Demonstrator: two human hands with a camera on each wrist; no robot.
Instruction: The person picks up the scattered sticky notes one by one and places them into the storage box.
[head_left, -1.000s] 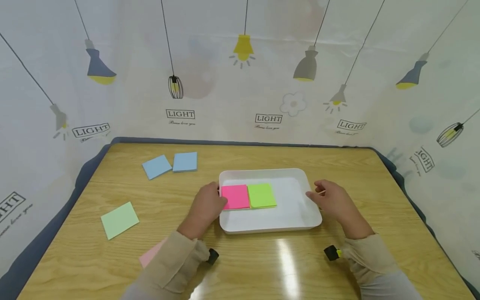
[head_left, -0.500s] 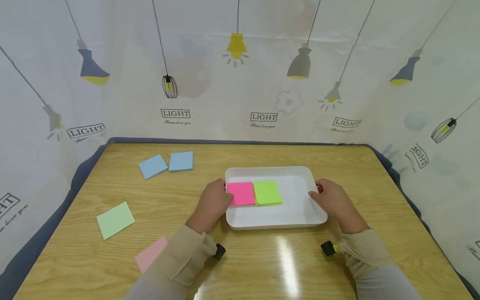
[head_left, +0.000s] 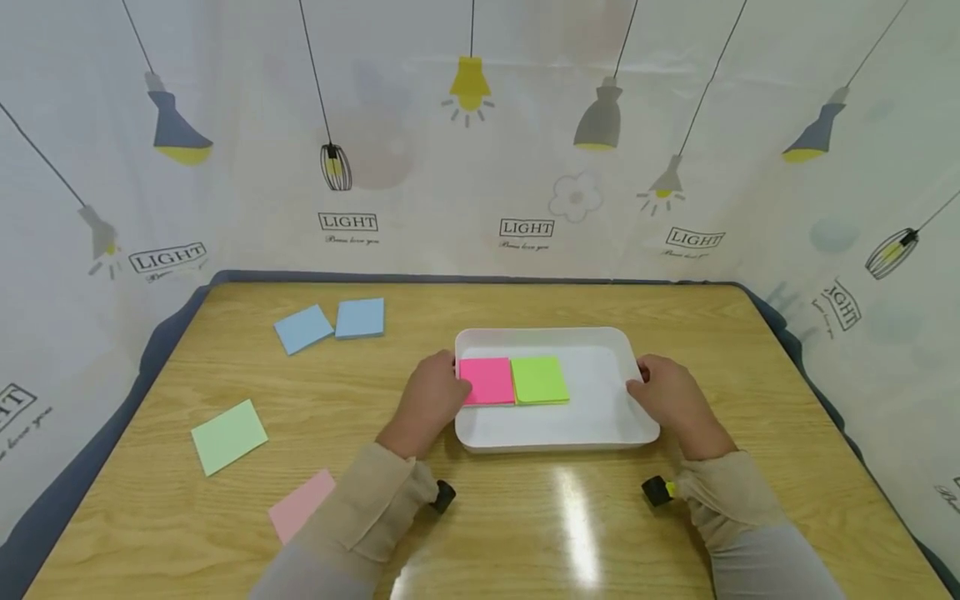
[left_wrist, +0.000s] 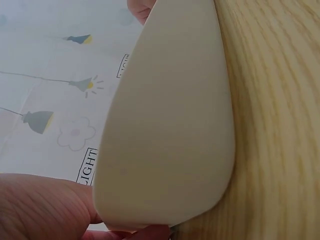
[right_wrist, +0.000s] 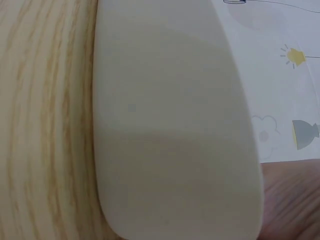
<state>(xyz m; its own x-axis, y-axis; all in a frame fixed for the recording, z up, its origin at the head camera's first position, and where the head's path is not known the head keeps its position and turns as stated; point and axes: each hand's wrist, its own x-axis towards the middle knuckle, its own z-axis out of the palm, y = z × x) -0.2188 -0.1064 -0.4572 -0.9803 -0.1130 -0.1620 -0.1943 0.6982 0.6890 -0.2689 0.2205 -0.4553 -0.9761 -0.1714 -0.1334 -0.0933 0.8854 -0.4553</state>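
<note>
A white rectangular tray [head_left: 600, 425] stands on the wooden table, its front wall filling much of both wrist views. Inside it, a pink sticky note pad [head_left: 486, 382] lies at the left end, with a yellow-green sticky note pad [head_left: 541, 380] right beside it. My left hand [head_left: 429, 396] grips the tray's left end, thumb over the rim next to the pink pad and fingers round the outside. At the right end my right hand [head_left: 672, 400] pinches the rim, thumb on the inner side, its other fingers partly hidden behind the wall.
Two blue sticky note pads [head_left: 360, 318] lie at the back left of the table [head_left: 300, 433]. A pale green pad [head_left: 229, 437] is at the left. A light pink pad [head_left: 302, 505] is partly covered by the left sleeve. A printed curtain [head_left: 420, 250] surrounds the table.
The tray has shifted slightly to the right with both pads in it. My right hand has closed onto the right rim, and the left hand moved along with the tray.
</note>
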